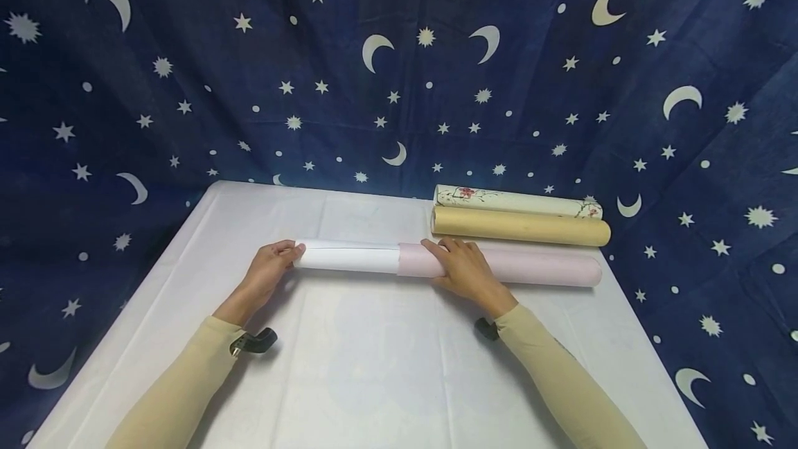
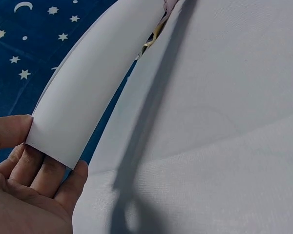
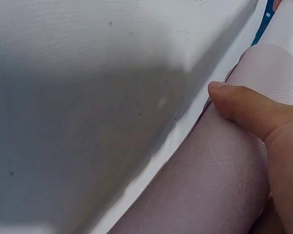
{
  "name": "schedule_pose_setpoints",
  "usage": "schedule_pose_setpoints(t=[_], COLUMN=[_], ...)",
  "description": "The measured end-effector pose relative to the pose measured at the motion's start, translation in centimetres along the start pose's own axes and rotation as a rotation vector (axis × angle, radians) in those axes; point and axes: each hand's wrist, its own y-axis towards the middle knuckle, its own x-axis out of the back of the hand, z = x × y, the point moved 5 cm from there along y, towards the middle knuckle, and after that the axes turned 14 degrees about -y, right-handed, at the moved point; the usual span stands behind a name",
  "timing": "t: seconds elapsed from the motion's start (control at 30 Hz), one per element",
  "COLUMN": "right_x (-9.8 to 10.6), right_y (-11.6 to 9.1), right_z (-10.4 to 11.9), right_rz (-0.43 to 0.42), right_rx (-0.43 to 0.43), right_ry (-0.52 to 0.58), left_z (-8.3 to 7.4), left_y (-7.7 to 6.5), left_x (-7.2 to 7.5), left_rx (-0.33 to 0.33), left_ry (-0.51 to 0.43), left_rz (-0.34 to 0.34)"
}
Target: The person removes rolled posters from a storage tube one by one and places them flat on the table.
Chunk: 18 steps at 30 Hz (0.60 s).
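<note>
A rolled white paper (image 1: 349, 258) sticks out of the left end of a pink paper roll (image 1: 536, 267) in the head view. My left hand (image 1: 272, 265) pinches the free left end of the white roll. In the left wrist view the thumb lies at one side of the white paper's edge (image 2: 73, 97), with the fingers (image 2: 49, 175) curled beneath. Around the pink roll, near where the white comes out, my right hand (image 1: 464, 267) grips from above. Its thumb (image 3: 239, 105) lies across the pink surface in the right wrist view; its other fingers are mostly hidden there.
Behind the pink roll lie a tan paper roll (image 1: 520, 226) and a cream roll with red flowers (image 1: 517, 200), side by side. All rest on or over a white-covered table (image 1: 368, 366). A dark blue curtain (image 1: 399, 12) with moons and stars hangs behind the table's far edge.
</note>
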Motion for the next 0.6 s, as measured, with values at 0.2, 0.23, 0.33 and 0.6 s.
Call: schedule_pose_setpoints(t=[0.2,0.23,0.33,0.6], right_x=[0.0,0.0,-0.1,-0.1], right_y=[-0.3,-0.4,-0.7,-1.4], right_z=[-0.6,-0.8,-1.2,-2.0], right_rz=[-0.026,-0.026,-0.023,-0.021], right_rx=[0.001,-0.003,-0.010,0.008], right_ry=[0.005,0.008,0.022,0.033], left_z=[-0.1,-0.1,0.0,0.1], left_y=[-0.1,-0.1,-0.3,-0.8], left_x=[0.5,0.7,1.3,2.4], left_rx=[-0.015,-0.018,-0.018,-0.033], left_ry=[0.011,0.011,0.004,-0.005], left_rz=[-0.013,-0.014,-0.020,-0.007])
